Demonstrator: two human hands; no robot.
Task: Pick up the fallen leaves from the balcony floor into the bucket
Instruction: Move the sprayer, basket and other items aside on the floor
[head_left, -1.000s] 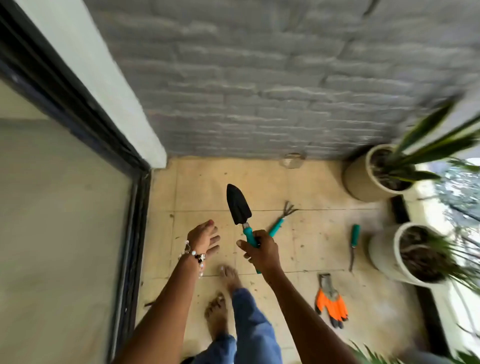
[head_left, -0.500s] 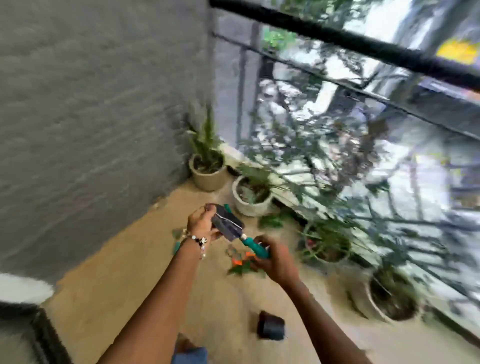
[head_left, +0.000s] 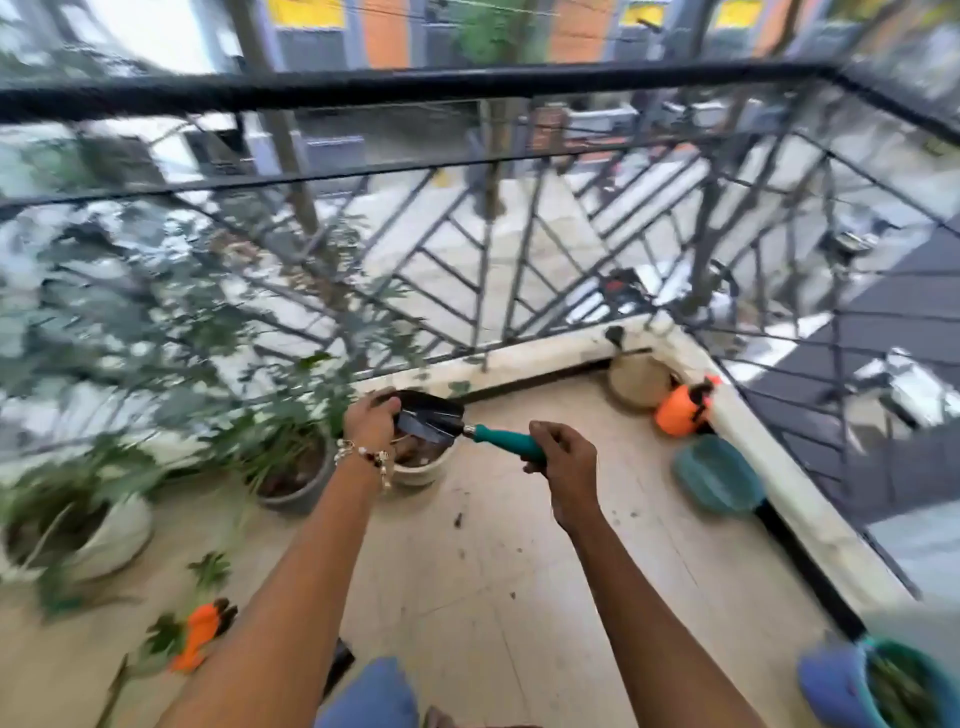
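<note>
View has swung from the brick wall to the railing corner. Right hand (head_left: 563, 457) still grips the black-bladed, teal-handled trowel (head_left: 457, 428); left hand (head_left: 370, 422) now holds its blade. Green leaves (head_left: 208, 569) lie on the floor lower left; teal bucket (head_left: 893, 686) lower right. No leaves picked up yet.

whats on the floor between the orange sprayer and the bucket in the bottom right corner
In the head view, a teal dustpan lies by the ledge between the orange sprayer and the bucket. Past it, only bare tiled floor shows.
</note>
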